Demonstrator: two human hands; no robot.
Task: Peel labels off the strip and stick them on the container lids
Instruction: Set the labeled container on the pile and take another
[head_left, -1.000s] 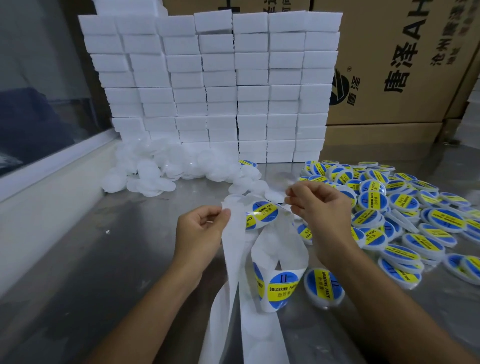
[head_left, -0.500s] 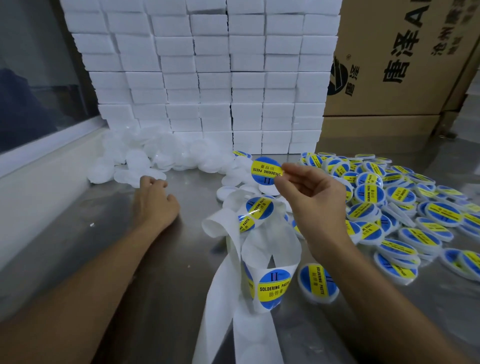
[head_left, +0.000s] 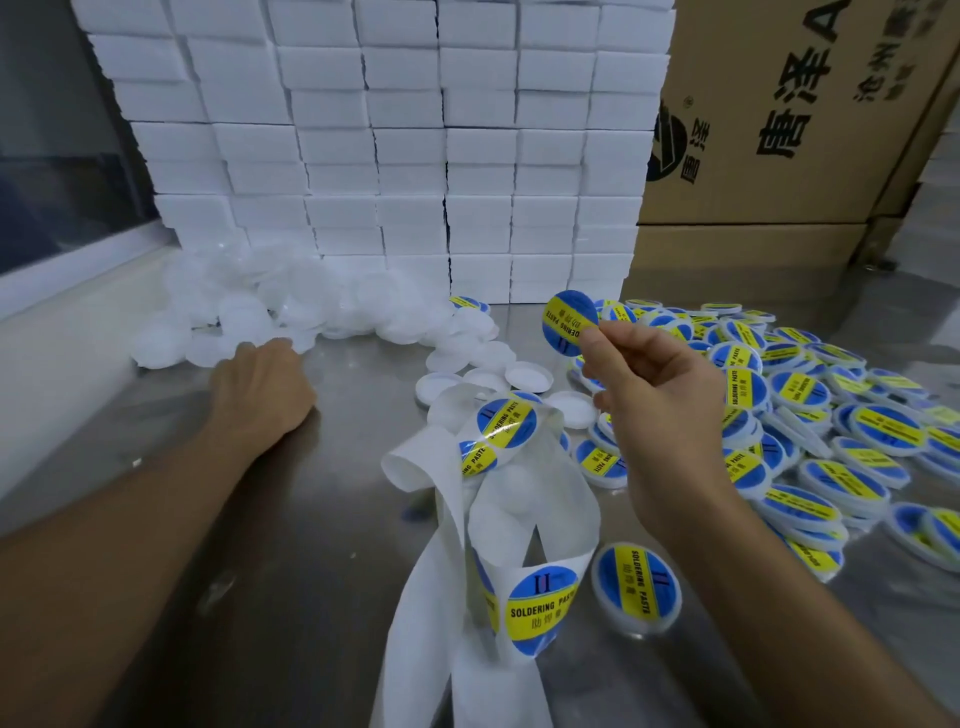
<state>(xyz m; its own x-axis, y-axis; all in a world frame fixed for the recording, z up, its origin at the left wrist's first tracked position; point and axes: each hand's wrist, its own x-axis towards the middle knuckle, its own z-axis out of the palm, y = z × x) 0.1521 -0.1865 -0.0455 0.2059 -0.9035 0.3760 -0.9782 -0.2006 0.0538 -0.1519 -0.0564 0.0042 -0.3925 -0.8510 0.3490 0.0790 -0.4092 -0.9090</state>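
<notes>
My right hand (head_left: 660, 400) pinches a peeled label (head_left: 570, 323) above the table; my left hand (head_left: 260, 384) reaches the bare lids (head_left: 249, 312), grip hidden. Many labelled lids (head_left: 810, 441) done, more remain.

2 bare forearms, left hand (head_left: 260, 384), right hand (head_left: 660, 410); no sleeves visible.

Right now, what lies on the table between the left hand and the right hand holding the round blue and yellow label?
In the head view, bare metal table, then a few plain white lids, lie between the left hand and the right hand with its label.
</notes>
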